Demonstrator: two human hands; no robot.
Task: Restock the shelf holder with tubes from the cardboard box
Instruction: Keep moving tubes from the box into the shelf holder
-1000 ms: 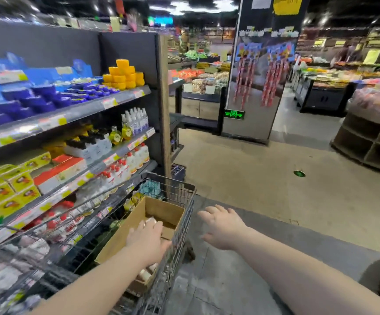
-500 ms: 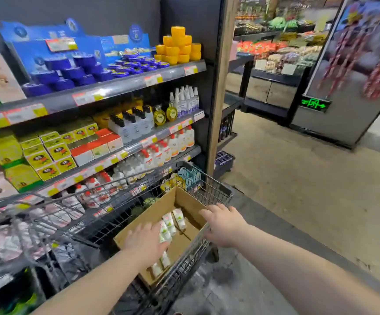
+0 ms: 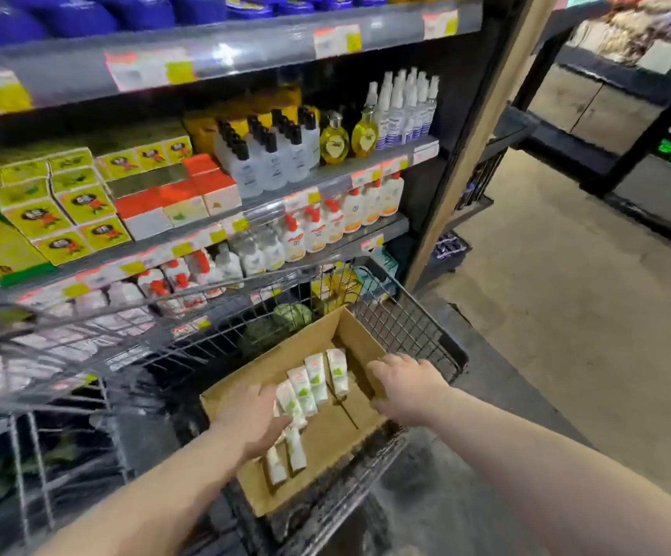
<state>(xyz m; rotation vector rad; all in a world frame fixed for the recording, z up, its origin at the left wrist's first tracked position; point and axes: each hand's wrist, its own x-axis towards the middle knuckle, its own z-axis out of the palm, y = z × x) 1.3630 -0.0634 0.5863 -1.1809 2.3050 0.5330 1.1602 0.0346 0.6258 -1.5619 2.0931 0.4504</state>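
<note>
Holding white tubes [image 3: 313,380], cardboard box [image 3: 335,437] sits in cart [image 3: 406,329].

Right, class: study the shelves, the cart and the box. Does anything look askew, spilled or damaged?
Only mildly. The tubes lie loose on the floor of the cardboard box, fanned out at differing slants rather than packed in neat rows. Nothing looks spilled or damaged, though the blurred left part of the picture is hard to judge.
</note>
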